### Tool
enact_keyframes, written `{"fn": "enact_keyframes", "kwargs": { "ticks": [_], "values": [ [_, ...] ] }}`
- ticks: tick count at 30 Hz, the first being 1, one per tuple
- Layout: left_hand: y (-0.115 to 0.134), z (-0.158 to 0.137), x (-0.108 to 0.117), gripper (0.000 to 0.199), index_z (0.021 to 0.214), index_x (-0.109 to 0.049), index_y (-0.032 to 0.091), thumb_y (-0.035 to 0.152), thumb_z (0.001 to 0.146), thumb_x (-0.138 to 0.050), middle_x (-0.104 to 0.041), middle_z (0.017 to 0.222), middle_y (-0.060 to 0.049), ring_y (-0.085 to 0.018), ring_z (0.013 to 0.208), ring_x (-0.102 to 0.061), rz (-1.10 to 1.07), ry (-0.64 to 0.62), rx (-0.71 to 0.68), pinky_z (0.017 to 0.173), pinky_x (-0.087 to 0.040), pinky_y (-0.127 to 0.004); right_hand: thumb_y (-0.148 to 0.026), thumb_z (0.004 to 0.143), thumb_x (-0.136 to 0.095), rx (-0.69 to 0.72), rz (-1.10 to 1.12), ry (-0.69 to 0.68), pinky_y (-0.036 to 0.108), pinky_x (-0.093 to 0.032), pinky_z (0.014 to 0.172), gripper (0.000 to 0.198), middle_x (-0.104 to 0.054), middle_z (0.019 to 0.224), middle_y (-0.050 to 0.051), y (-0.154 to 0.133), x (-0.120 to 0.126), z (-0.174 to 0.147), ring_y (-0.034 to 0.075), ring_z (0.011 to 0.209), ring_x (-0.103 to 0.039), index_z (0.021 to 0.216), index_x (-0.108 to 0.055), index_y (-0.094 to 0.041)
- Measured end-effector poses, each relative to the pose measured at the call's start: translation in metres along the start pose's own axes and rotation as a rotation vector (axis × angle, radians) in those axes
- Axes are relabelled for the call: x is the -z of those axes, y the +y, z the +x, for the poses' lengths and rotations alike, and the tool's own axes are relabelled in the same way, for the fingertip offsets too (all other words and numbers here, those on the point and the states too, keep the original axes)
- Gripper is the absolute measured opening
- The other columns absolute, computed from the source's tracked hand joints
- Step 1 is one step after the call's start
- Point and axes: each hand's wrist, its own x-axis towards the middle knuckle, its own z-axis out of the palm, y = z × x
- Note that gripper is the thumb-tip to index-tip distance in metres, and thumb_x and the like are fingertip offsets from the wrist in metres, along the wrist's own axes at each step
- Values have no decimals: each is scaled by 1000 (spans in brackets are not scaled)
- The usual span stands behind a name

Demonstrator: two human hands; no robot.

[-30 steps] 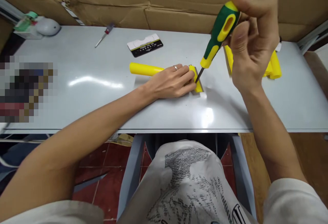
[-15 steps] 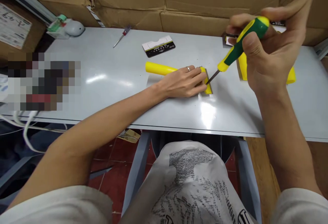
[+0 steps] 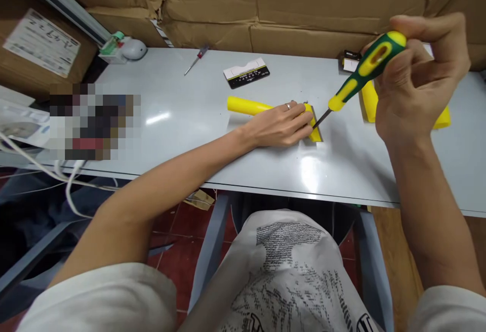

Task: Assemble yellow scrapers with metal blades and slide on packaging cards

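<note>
My left hand [image 3: 279,127] lies closed over a yellow scraper [image 3: 248,105], pressing it flat against the table. The scraper's round handle sticks out to the left, and its wide yellow head shows past my fingertips. In my right hand [image 3: 415,89] is a screwdriver [image 3: 370,66] with a green and yellow handle, pinched between thumb and fingers near the handle's upper end. It slants down to the left, and its metal shaft ends at the scraper's head beside my left fingertips. The exact contact of the tip is hidden.
On the white table [image 3: 182,144] lie a small screwdriver [image 3: 197,59] and a black and white card [image 3: 246,73]. More yellow pieces [image 3: 369,101] lie behind my right hand. Cardboard [image 3: 212,8] stands along the back, with white cables [image 3: 70,185] at left.
The screwdriver's handle has turned, so its yellow inset with a hole now faces me. My right fingers have shifted around it. The whole view has moved slightly; my left hand stays on the scraper.
</note>
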Motion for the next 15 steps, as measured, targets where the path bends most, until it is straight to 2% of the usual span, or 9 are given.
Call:
{"fn": "enact_keyframes", "kwargs": {
  "ticks": [2,4,5,6,7,8,10,12,15],
  "values": [
    [1,-1,-1,32,107,-69,16,6,116,-41,-73,108,-12,-27,96,-74,-1,-25,18,77,-61,-43,-72,94,-81,-40,-90,-29,38,-65,72,42,-80,115,4,-3,0,-1,23,89,-74,121,-88,-41],
    [1,-1,0,35,107,-70,15,6,117,-38,-72,105,-11,-27,95,-73,36,-45,14,76,-61,-44,-68,100,-76,-92,-117,-99,43,-71,93,38,-79,127,3,-7,0,-2,26,108,-77,128,-82,-42],
    [1,-1,0,35,105,-71,15,6,117,-39,-72,102,-11,-27,94,-73,68,-42,3,75,-61,-43,-62,99,-80,-93,-89,-115,45,-71,102,33,-78,126,1,-9,0,-2,26,114,-78,126,-79,-42],
    [1,0,1,35,103,-71,15,6,117,-39,-71,99,-10,-26,91,-72,103,-30,-12,73,-60,-42,-55,97,-86,-79,-44,-108,45,-71,104,30,-77,121,0,-9,-1,-3,26,114,-79,121,-76,-40],
    [0,1,1,35,101,-70,15,6,117,-40,-70,97,-9,-25,89,-71,142,-9,-28,71,-60,-41,-50,93,-92,-53,-4,-82,44,-72,99,32,-74,115,-1,-9,-1,-3,25,110,-81,117,-74,-38],
    [0,2,2,35,98,-70,15,5,116,-42,-69,94,-8,-24,86,-70,177,21,-44,69,-59,-39,-51,89,-96,-5,14,-46,41,-73,89,36,-71,109,-2,-7,-2,-3,24,102,-81,114,-74,-36],
    [0,4,4,33,92,-68,15,4,114,-46,-68,91,-7,-21,81,-68,212,92,-67,66,-57,-36,-68,88,-91,89,-45,6,37,-70,76,45,-67,107,-1,-4,-1,-3,20,90,-78,115,-78,-35],
    [-1,6,6,33,89,-67,15,3,113,-48,-68,90,-6,-20,79,-66,220,140,-75,66,-57,-34,-77,96,-78,98,-142,-66,40,-70,82,51,-70,116,2,-3,1,-3,22,100,-78,127,-82,-37],
    [-1,7,7,33,88,-66,16,3,113,-48,-67,89,-6,-20,78,-65,239,151,-71,65,-57,-33,-60,103,-81,-1,-108,-220,48,-71,101,38,-76,125,-1,-4,4,-3,26,123,-80,135,-75,-39]
  ]
}}
